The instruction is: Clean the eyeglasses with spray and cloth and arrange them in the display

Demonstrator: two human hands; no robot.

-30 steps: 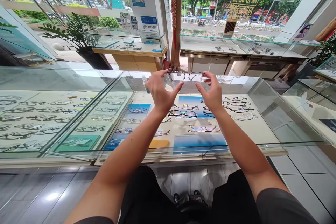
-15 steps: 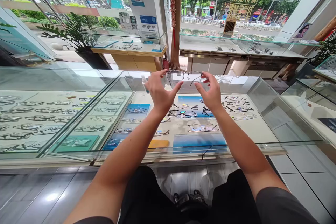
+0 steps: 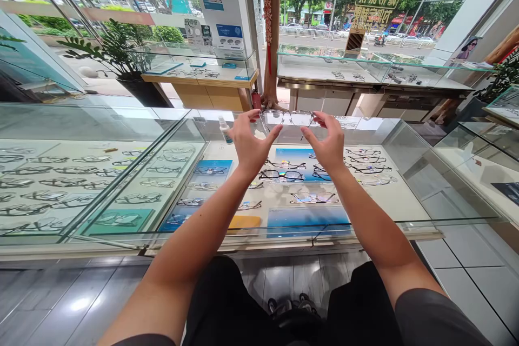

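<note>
A pair of eyeglasses (image 3: pixel 287 118) with a thin dark frame and clear lenses is held up above the far side of the glass counter (image 3: pixel 292 221). My left hand (image 3: pixel 252 143) grips its left end, with the fingers at the outer edge of the frame and the thumb stretched towards the lens. At the opposite end, my right hand (image 3: pixel 326 140) pinches the outer corner in the same way. The temples point down and back towards me. Below lie several rows of glasses, among them a black-framed pair (image 3: pixel 281 175).
A small spray bottle (image 3: pixel 225 131) stands left of my left hand. Blue display cards (image 3: pixel 310 220) and a yellow case (image 3: pixel 244 222) lie inside the counter. Beyond are a potted plant (image 3: pixel 133 59), a wooden post (image 3: pixel 271 32) and more glass showcases (image 3: pixel 324 67).
The eyeglasses have tilted slightly, and their temples hang at a different angle. My right hand has shifted slightly right; both hands keep their hold.
</note>
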